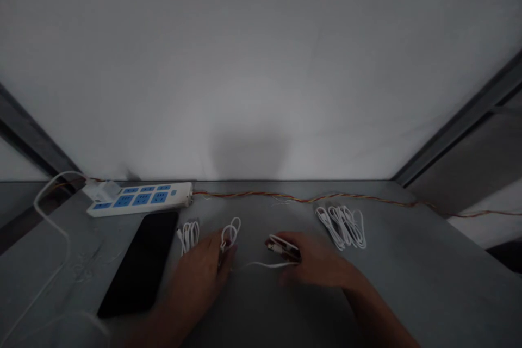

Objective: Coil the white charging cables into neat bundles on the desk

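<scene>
My left hand [202,269] is closed around part of a white cable [235,224], whose thin loop sticks up above the fingers. Closed too, my right hand [320,261] grips a white USB cable [269,265], with its USB plug [275,248] showing at the fingertips. A strand of it trails toward the left hand; whether both hands hold one cable I cannot tell. Just beyond the left hand lies a coiled white cable [190,235]. Several more coiled white cables [342,227] lie side by side past the right hand.
A black phone-like slab [141,263] lies left of my left hand. Behind it is a white power strip [141,198] with blue sockets and a white charger [101,191], its cord running down the left. A twisted orange-brown wire [261,193] crosses the grey table's [428,272] back.
</scene>
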A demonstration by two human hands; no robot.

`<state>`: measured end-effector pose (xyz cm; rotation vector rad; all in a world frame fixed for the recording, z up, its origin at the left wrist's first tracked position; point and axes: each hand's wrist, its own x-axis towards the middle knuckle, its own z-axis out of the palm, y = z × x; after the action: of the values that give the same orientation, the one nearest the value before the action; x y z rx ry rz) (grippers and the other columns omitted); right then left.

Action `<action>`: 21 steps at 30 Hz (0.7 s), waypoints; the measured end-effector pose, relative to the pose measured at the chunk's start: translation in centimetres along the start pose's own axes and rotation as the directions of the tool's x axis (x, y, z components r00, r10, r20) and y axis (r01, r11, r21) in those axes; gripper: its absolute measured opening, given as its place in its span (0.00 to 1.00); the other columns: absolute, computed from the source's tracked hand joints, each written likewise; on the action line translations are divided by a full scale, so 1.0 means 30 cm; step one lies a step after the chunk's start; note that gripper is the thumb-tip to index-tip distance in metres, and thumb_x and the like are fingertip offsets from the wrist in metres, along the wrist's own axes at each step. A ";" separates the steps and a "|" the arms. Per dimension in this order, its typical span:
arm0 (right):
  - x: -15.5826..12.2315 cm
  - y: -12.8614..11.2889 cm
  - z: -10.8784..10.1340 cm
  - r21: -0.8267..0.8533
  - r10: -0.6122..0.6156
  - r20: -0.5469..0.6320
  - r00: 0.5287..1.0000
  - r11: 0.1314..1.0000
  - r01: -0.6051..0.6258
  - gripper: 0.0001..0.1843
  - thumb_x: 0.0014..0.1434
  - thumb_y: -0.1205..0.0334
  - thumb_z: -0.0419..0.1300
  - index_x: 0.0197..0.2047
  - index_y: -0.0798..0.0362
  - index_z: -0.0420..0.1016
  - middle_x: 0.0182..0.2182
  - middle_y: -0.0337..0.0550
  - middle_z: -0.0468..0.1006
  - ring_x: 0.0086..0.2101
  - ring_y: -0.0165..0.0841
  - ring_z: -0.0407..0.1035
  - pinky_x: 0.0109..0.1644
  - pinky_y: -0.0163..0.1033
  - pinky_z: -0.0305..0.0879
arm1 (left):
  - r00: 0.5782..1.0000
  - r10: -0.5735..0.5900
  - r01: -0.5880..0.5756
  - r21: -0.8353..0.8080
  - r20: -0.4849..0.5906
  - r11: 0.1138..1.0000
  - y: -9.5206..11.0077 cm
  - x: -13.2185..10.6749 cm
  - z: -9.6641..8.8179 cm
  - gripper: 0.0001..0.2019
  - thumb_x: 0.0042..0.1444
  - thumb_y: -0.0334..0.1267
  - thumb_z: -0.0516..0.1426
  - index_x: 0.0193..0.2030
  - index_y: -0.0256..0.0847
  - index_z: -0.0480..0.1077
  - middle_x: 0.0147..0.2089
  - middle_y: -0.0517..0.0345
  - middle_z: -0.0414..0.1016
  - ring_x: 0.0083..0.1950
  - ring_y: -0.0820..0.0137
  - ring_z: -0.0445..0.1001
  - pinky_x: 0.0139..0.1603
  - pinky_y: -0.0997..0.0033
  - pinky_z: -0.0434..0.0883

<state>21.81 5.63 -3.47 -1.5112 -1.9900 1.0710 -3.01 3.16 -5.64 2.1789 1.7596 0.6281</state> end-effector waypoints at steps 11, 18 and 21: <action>0.025 -0.002 0.055 0.099 -0.079 0.031 0.996 0.992 0.075 0.15 0.64 0.48 0.54 0.39 0.49 0.74 0.35 0.38 0.77 0.36 0.36 0.69 0.37 0.36 0.63 | 0.964 -0.206 0.264 -0.569 0.165 0.779 0.046 -0.001 -0.013 0.20 0.64 0.55 0.46 0.45 0.43 0.70 0.45 0.51 0.79 0.49 0.58 0.75 0.49 0.64 0.69; 0.026 -0.022 0.097 0.113 -0.084 -0.010 0.996 0.990 0.085 0.17 0.65 0.48 0.52 0.31 0.51 0.65 0.26 0.35 0.68 0.29 0.32 0.63 0.31 0.34 0.57 | 0.910 -0.316 0.392 -0.806 0.269 0.443 0.051 0.005 -0.003 0.25 0.60 0.56 0.53 0.56 0.41 0.67 0.53 0.50 0.77 0.47 0.62 0.78 0.55 0.64 0.68; 0.021 -0.036 0.101 0.017 -0.081 -0.023 0.996 0.997 0.081 0.17 0.65 0.48 0.52 0.31 0.51 0.65 0.26 0.35 0.69 0.28 0.32 0.64 0.31 0.34 0.57 | 0.910 -0.298 0.390 -0.840 0.288 0.377 0.030 0.010 0.019 0.27 0.54 0.55 0.58 0.56 0.41 0.69 0.53 0.50 0.77 0.50 0.60 0.76 0.54 0.64 0.68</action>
<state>18.76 5.10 -4.58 -1.4148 -2.0034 1.0320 -1.90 3.29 -5.68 1.0229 1.2681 1.0151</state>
